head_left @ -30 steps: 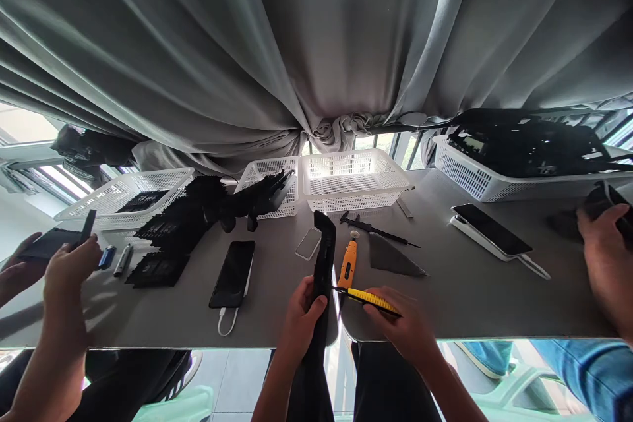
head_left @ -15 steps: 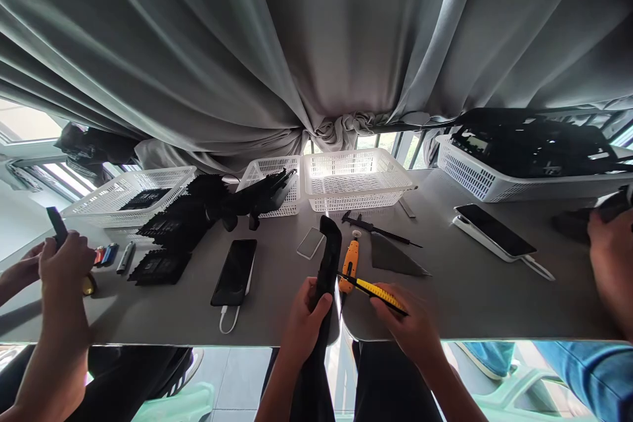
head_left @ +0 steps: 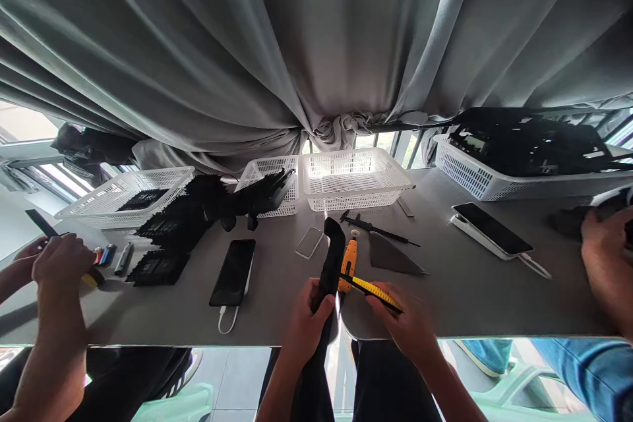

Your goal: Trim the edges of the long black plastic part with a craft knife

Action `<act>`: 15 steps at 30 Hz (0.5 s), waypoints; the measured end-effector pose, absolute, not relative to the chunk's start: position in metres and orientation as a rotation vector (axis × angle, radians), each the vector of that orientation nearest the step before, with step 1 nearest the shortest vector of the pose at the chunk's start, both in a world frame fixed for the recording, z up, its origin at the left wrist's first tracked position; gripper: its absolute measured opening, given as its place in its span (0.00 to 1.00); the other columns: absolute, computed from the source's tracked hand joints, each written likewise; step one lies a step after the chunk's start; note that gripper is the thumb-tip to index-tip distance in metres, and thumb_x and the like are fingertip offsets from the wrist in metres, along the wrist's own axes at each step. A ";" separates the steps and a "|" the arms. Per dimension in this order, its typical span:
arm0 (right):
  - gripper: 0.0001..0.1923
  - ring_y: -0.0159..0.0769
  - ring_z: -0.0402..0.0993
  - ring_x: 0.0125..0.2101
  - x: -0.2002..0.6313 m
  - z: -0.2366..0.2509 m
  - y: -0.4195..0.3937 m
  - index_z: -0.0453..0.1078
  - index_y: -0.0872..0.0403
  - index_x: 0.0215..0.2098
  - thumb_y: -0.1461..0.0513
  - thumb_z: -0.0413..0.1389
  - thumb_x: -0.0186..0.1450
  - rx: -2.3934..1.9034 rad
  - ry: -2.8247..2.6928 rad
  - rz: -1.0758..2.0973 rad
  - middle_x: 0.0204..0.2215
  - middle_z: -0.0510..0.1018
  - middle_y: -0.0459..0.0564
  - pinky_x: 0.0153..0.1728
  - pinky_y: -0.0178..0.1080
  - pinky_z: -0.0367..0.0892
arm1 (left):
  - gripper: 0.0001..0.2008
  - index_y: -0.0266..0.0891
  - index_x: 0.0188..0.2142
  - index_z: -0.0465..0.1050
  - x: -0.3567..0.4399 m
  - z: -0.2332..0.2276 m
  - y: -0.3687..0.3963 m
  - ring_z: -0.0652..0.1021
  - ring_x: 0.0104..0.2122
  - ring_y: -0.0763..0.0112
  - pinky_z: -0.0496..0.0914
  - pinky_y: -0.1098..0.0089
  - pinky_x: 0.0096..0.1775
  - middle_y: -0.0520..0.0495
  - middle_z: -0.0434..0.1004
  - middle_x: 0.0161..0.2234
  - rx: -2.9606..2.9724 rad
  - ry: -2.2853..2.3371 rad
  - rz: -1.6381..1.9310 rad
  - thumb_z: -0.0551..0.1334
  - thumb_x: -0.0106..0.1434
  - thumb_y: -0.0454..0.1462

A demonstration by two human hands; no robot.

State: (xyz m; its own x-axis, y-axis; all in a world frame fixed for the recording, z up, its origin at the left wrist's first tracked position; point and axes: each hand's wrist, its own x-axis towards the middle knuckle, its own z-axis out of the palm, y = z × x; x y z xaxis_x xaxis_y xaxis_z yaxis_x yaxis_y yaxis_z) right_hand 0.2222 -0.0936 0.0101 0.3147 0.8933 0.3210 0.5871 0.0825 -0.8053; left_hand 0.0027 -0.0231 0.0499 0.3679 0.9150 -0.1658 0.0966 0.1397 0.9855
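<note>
My left hand is closed around a long black curved plastic part, which stands tilted up over the table's front edge. In my right hand is a yellow utility knife, its front end at the side of the black part; whether the blade touches it I cannot tell. Just behind the knife lies an orange hand tool with a round tip. Close by are a dark caliper, a dark grey triangular sheet and a small flat rectangular piece.
White baskets line the back; the right one is heaped with black parts. Black parts also lie left. Two phones with white cables rest on the table. Co-workers' hands work at both sides.
The black part's upper end has shifted slightly right, and the knife has moved a little against it. At left, the co-worker's hands have lowered slightly.
</note>
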 end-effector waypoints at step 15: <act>0.22 0.46 0.87 0.38 0.223 0.014 -0.096 0.83 0.50 0.48 0.43 0.58 0.74 -1.514 -1.471 0.418 0.40 0.89 0.54 0.36 0.42 0.82 | 0.16 0.40 0.48 0.78 0.004 0.050 -0.022 0.80 0.39 0.61 0.72 0.67 0.41 0.46 0.81 0.38 1.304 1.047 0.771 0.67 0.68 0.48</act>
